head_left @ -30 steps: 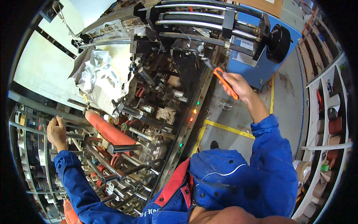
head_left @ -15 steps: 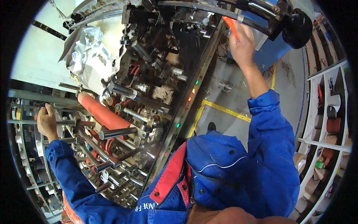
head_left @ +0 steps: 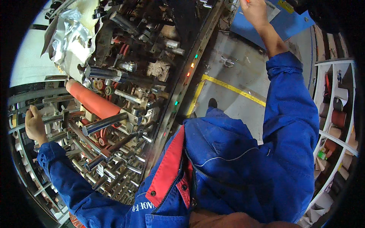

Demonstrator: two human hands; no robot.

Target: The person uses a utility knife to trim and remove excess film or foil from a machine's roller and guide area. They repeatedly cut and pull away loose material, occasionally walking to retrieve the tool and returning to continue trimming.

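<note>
At the far left, my left hand (head_left: pixel 35 124) has its fingers curled, beside the end of a steel bar (head_left: pixel 53 119) of the machine. What sits inside those fingers, if anything, is hidden. My right hand (head_left: pixel 254 14) reaches to the top edge of the view, closed around an orange handle-like piece. Only a sliver of that orange piece shows now; the rest lies outside the picture. Between my arms and the left side stands a machine with a red roller (head_left: pixel 95 102) and several bare steel rods (head_left: pixel 104 124).
Crumpled silvery sheet (head_left: pixel 70 40) hangs at the machine's upper left. A rail with small lights (head_left: pixel 182 87) runs along its side. A blue panel (head_left: pixel 251 28) stands beyond the floor's yellow line (head_left: pixel 232 89). Shelves (head_left: pixel 336 125) with rolls line the right side.
The view has shifted, so the machine sits lower left and the floor higher. My right hand has moved up, partly out of the picture, with the orange piece. My left hand stays curled.
</note>
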